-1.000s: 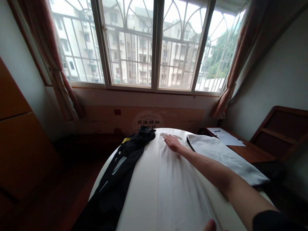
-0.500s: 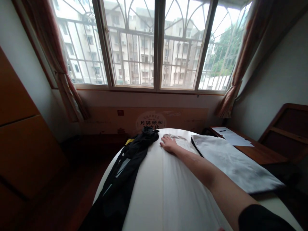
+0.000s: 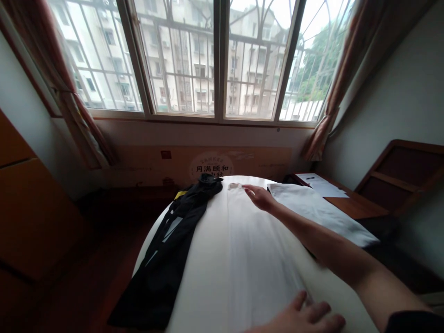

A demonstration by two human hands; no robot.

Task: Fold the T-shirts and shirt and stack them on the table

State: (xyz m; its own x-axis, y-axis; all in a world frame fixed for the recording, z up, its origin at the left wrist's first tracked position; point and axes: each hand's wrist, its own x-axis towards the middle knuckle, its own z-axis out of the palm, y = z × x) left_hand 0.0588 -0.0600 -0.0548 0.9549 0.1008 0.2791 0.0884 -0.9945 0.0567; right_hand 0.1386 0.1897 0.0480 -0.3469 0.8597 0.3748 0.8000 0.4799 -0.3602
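Observation:
A long white cloth (image 3: 256,259) lies lengthwise on a white round-ended table (image 3: 208,259), with a small crumpled bit at its far end. My right hand (image 3: 260,196) reaches to that far end, fingers stretched out to the left, fingertips at the crumpled bit. At the bottom edge my left hand (image 3: 301,317) is partly in view, fingers spread over the near right part of the white cloth. Along the table's left side lies a black garment (image 3: 169,259) with pale stripes and a yellow patch.
Folded light-grey cloth (image 3: 322,212) lies on the table's right side. Beyond it are a wooden desk (image 3: 364,208) with paper sheets (image 3: 322,186) and a brown chair back (image 3: 405,169). A barred window and tied curtains (image 3: 79,125) stand behind; an orange cabinet (image 3: 31,212) is at left.
My right hand has lifted from its flat position and shifted right. The white cloth's far end looks narrower. My left hand has come further into view at the bottom. The camera view has shifted.

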